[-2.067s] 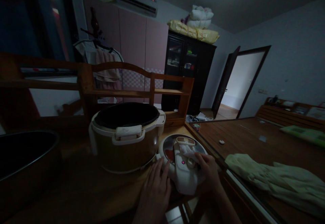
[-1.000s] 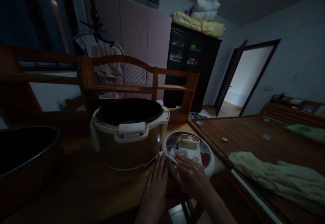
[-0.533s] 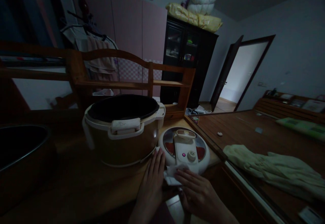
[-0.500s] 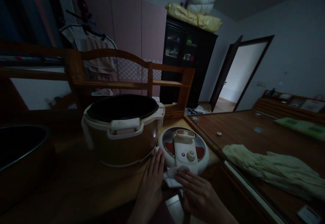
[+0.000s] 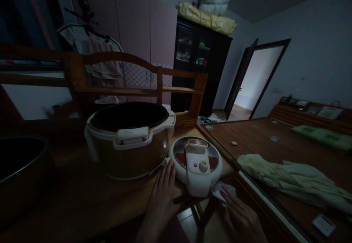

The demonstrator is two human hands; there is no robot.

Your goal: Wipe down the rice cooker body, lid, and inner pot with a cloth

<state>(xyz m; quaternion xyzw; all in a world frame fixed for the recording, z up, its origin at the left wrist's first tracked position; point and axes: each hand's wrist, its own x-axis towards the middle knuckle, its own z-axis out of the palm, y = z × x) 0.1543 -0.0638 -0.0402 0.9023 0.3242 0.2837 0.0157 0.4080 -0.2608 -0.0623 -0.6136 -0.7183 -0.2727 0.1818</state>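
A white pressure cooker lid with a steel top, a raised handle and a round valve lies on the wooden table. My left hand rests at its left edge, fingers stretched out flat; something small and white shows at the fingertips. In my right hand a crumpled white tissue is pinched, at the lid's lower right rim. Just behind my left hand stands the cooker body, lidless, with a dark open top and a white front handle.
A dark round pot stands at the left edge. Behind the cooker runs a wooden shelf rail. To the right is a brown wooden bed surface with a pale green cloth on it.
My right hand has moved right with the tissue, from the lid's front end to its lower right rim. My left hand keeps its place beside the lid. The view shifts slightly.
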